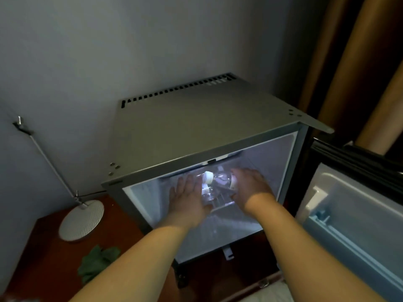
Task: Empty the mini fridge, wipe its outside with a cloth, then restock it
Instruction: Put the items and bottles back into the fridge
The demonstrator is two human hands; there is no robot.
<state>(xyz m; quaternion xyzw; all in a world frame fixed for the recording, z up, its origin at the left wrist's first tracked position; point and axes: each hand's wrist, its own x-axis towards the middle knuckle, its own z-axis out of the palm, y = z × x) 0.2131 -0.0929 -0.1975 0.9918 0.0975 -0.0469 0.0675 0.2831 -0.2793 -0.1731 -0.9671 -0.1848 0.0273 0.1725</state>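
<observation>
Standing against the grey wall, the mini fridge (196,131) fills the middle of the frame. Its front is open and its door (353,214) is swung wide to the right, below the brown curtain (349,62). Left of the fridge, the reddish worktop (43,258) carries a lamp (81,221) whose round white base sits near the fridge's left wall. A crumpled green cloth (96,262) lies in the lower left, apart from both.

Both forearms reach in through the open front. The left hand (188,199) is flat, fingers straight, pressed to the left side of a cluster of clear bottles (209,184) with white caps. The right hand (250,186) lies with stretched fingers against the cluster's right side, though blur hides its thumb.

The bottles lie tilted on the lit upper shelf inside the fridge, between the two palms.
</observation>
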